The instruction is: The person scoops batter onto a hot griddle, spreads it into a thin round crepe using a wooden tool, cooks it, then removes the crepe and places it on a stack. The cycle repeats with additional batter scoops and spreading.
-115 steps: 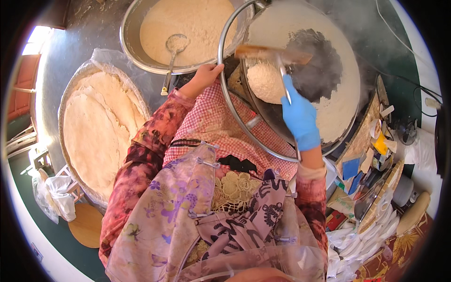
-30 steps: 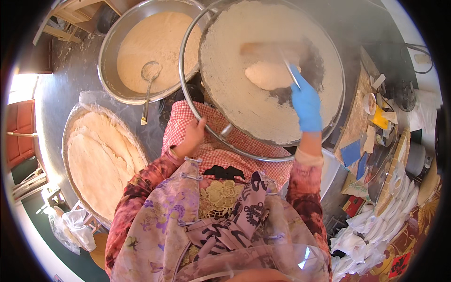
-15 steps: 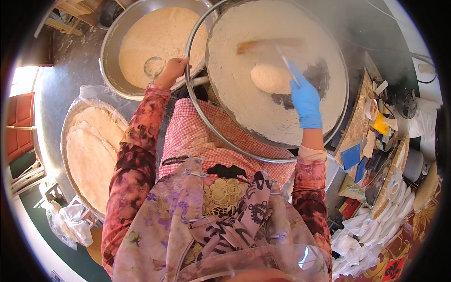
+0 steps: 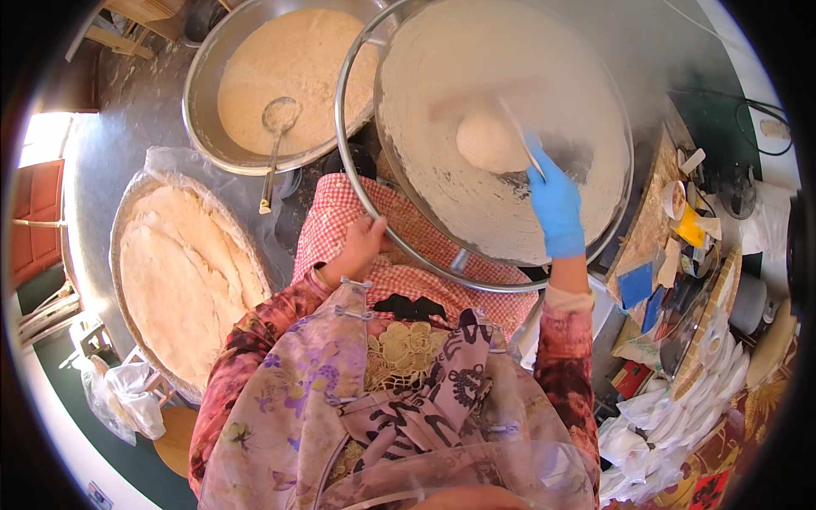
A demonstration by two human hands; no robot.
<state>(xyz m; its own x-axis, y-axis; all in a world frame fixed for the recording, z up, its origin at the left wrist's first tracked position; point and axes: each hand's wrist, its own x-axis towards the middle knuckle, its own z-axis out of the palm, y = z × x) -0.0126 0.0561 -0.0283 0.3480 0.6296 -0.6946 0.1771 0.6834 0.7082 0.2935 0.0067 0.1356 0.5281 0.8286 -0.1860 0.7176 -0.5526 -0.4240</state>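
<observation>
1. Well to the left of the bare left hand, a round tray (image 4: 127, 212) lined with clear plastic held stacked thin flatbreads (image 4: 183, 280).
2. Above that hand stood a metal bowl of batter (image 4: 289, 76), a ladle (image 4: 276, 140) resting in it.
3. The left hand (image 4: 361, 246) lay on the red checked apron (image 4: 408, 255), holding nothing, fingers loosely curled.
4. The right hand (image 4: 552, 204), in a blue glove, was closed around a thin spreader stick (image 4: 520, 136), its tip in a batter mound (image 4: 486, 140) on the round griddle (image 4: 476, 221).
</observation>
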